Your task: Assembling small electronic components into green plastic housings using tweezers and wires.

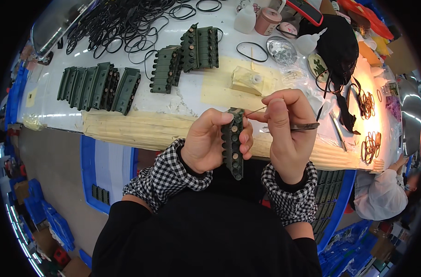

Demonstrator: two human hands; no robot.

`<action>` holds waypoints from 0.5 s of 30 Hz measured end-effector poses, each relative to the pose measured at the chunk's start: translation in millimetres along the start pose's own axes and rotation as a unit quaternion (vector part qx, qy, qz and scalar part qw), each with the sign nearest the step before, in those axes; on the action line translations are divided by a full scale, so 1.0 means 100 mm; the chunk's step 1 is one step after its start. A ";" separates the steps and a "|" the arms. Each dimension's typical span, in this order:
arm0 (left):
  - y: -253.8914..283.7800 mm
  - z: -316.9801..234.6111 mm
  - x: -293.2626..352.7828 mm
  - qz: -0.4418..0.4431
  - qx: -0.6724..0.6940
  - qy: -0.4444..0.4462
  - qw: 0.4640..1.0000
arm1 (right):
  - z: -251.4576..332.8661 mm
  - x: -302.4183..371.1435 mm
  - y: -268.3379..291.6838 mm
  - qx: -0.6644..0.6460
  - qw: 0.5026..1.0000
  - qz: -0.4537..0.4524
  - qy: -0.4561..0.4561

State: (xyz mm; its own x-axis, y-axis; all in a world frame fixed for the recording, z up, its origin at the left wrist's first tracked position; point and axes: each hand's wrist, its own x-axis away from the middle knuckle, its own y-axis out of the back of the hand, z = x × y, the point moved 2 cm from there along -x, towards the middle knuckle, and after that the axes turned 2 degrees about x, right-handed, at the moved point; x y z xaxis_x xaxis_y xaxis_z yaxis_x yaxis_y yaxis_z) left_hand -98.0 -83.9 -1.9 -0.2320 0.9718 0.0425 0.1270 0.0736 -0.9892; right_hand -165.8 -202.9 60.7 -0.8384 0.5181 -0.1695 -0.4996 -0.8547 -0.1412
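Note:
My left hand grips a dark green toy tank hull, upright, with a row of round wheels along its side. Its thumb presses near the top end and the fingers wrap the far side. My right hand is closed around metal tweezers, which stick out to the right of the palm. From its pinched thumb and forefinger a thin, pale pointed piece reaches to the hull's top; whether it belongs to the tweezers, I cannot tell.
Several green hulls stand at left, with more stacked behind. Black rubber bands are heaped at the far left. A yellowish block, a foil dish, a black cap and scissors-like metal tool lie rightward. Another person sits at right.

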 end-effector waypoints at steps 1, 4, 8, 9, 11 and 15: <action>-0.01 0.00 0.00 -0.005 -0.001 0.000 1.000 | 0.00 0.00 0.00 -0.003 1.000 0.002 -0.005; -0.02 0.00 0.01 -0.010 -0.005 0.001 1.000 | 0.01 0.01 -0.01 -0.005 1.000 0.007 -0.011; -0.01 0.01 0.00 -0.008 -0.013 -0.002 1.000 | 0.01 0.01 -0.01 -0.009 1.000 0.011 -0.014; -0.01 0.02 0.00 -0.008 -0.015 -0.002 1.000 | 0.01 0.01 0.00 -0.006 1.000 0.011 -0.012; 0.00 0.02 0.00 -0.010 -0.014 -0.001 1.000 | 0.01 0.00 0.00 -0.009 1.000 0.012 -0.017; 0.02 0.01 -0.01 -0.007 -0.012 0.002 1.000 | -0.04 -0.06 0.03 0.009 0.999 -0.033 0.010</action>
State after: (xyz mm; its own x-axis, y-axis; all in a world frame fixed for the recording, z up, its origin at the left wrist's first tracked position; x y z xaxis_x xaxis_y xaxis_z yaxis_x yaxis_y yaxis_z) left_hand -98.0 -84.9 -3.7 -0.2299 0.9715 0.0570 0.1472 0.0926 -0.9848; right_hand -161.8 -208.7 57.2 -0.7991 0.5735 -0.1805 -0.5573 -0.8192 -0.1357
